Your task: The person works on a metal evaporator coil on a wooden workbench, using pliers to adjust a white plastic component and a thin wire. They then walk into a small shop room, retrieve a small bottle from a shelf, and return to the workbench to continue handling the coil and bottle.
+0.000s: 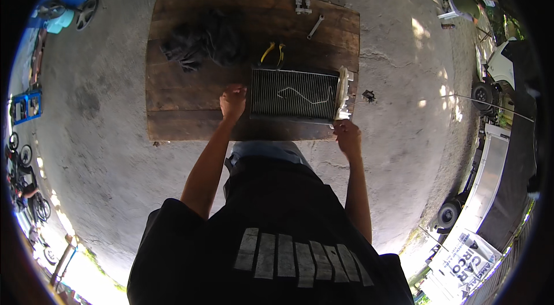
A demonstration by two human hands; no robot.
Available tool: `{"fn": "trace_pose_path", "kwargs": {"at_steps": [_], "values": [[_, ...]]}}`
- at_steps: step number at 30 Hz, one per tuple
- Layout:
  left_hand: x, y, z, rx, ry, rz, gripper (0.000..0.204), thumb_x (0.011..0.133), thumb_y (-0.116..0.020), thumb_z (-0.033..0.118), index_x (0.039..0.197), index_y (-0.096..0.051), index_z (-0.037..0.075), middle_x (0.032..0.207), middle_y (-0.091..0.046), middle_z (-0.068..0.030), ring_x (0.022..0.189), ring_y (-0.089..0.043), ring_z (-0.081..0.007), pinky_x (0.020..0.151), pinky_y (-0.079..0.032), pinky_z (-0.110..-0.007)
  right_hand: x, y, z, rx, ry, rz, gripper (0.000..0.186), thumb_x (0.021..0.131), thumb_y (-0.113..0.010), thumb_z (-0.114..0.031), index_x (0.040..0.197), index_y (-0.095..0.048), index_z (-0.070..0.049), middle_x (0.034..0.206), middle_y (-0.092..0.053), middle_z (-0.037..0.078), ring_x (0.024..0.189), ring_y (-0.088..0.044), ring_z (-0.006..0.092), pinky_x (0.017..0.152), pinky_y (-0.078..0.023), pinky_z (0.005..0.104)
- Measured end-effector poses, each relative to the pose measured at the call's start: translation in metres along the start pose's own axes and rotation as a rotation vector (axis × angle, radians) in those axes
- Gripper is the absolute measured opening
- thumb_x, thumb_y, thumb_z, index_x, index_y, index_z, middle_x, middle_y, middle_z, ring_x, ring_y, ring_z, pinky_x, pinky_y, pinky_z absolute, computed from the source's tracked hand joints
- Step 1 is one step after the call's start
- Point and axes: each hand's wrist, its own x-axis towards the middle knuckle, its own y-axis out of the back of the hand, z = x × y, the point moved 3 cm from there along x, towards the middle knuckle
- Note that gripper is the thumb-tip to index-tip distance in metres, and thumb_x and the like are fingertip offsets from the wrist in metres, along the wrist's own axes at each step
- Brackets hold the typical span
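On a dark wooden board (190, 114) laid over a concrete floor (104, 132), I see a finned metal radiator core (294, 93) lying flat near the board's right, near corner. My left hand (233, 100) sits curled into a loose fist against the core's left edge, touching it; whether the fingers actually grip the frame, I cannot tell. My right hand (348, 135) is closed at the core's near right corner, just below its pale end bracket (344, 92), and appears to pinch that corner. Just beyond the core lie yellow-handled pliers (273, 53); farther off rest a wrench (315, 26) and a small metal fitting (302, 5). A crumpled black cloth (199, 42) covers the board's far left part.
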Motion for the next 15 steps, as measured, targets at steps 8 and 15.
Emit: {"fn": "trace_pose_path", "kwargs": {"at_steps": [8,15], "values": [[-0.007,-0.015,0.06,0.197,-0.232,-0.18,0.028,0.09,-0.081,0.032,0.096,-0.07,0.007,0.091,-0.076,-0.0115,0.086,-0.075,-0.0316,0.074,-0.058,-0.045,-0.031,0.121,-0.15,0.402,0.32,0.293,0.021,0.103,-0.064,-0.014,0.116,-0.072,0.002,0.083,-0.071,0.004,0.069,-0.061,0.0078,0.058,-0.047,0.0229],[-0.016,-0.025,0.069,0.322,-0.115,-0.202,0.021,0.094,-0.076,0.027,0.096,-0.067,0.008,0.096,-0.075,-0.0138,0.091,-0.073,-0.0357,0.077,-0.057,-0.047,-0.063,0.166,-0.215,0.442,0.529,0.419,0.022,0.103,-0.067,-0.015,0.115,-0.073,0.002,0.082,-0.07,0.005,0.07,-0.061,0.0077,0.062,-0.047,0.023]]}}
